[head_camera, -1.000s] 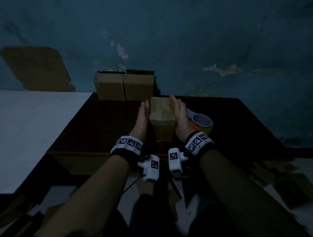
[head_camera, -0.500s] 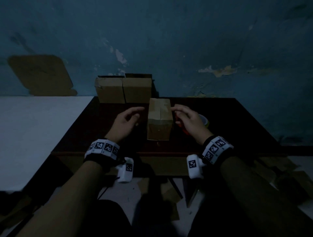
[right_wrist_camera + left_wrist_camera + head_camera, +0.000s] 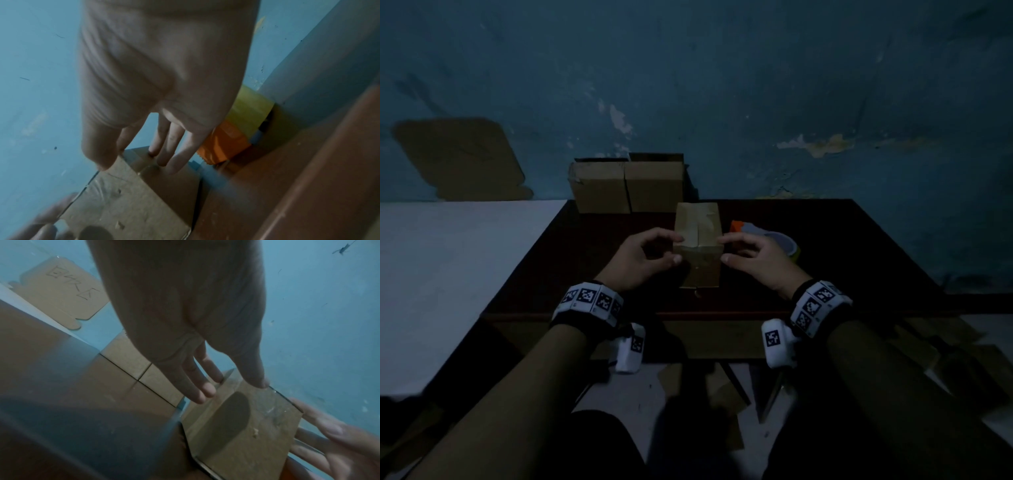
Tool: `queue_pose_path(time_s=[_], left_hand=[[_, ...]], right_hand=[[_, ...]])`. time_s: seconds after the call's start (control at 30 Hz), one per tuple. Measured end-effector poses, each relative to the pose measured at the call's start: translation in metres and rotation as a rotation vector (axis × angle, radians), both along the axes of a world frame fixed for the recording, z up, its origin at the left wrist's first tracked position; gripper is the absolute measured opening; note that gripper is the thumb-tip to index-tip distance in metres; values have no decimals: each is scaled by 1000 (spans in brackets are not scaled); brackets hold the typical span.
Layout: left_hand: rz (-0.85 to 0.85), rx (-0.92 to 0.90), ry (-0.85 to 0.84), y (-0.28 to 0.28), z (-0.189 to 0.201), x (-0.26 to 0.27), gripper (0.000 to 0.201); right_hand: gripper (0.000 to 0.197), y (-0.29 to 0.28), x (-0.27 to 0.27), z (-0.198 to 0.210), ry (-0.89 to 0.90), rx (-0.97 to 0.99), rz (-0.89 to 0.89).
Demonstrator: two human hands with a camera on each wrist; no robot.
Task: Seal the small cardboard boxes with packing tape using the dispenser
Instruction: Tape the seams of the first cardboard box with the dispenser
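A small brown cardboard box (image 3: pixel 698 236) stands upright in the middle of the dark table (image 3: pixel 842 260), its top flaps closed along a centre seam. My left hand (image 3: pixel 674 249) holds its near left top corner: the thumb touches the top edge of the box (image 3: pixel 246 426) and the fingers lie on the left side. My right hand (image 3: pixel 724 249) holds the near right corner of the box (image 3: pixel 127 194) the same way. The orange and white tape dispenser (image 3: pixel 767 236) lies just right of the box, behind my right hand; its yellowish roll (image 3: pixel 252 105) shows.
Two more brown boxes (image 3: pixel 602 186) (image 3: pixel 654 185) stand side by side against the blue wall at the table's back. A white surface (image 3: pixel 448 274) adjoins the table on the left. A cardboard sheet (image 3: pixel 458 157) leans on the wall. Cardboard scraps (image 3: pixel 945 346) litter the floor.
A second ago both palms lay flat against the box's sides. They drew back toward me, and now curled fingers and thumbs hold the box's near top corners.
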State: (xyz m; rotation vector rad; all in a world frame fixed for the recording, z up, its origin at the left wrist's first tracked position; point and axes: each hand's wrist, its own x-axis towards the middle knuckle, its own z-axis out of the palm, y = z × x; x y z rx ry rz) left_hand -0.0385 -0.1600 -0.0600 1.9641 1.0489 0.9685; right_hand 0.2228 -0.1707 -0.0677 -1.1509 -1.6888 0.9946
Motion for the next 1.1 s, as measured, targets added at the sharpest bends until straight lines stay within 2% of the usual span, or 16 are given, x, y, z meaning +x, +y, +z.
queue_pose_path(time_s=[0.6, 0.8, 0.93, 1.1], left_hand=[[66, 19, -98, 13, -14, 11, 23], [99, 6, -135, 15, -20, 15, 27], [111, 12, -152, 16, -20, 18, 21], [64, -117, -189, 22, -18, 15, 21]], right_hand=[[26, 21, -20, -8, -132, 170, -92], [27, 25, -20, -13, -122, 174, -98], [26, 23, -21, -14, -67, 193, -89], [28, 26, -22, -17, 13, 123, -45]])
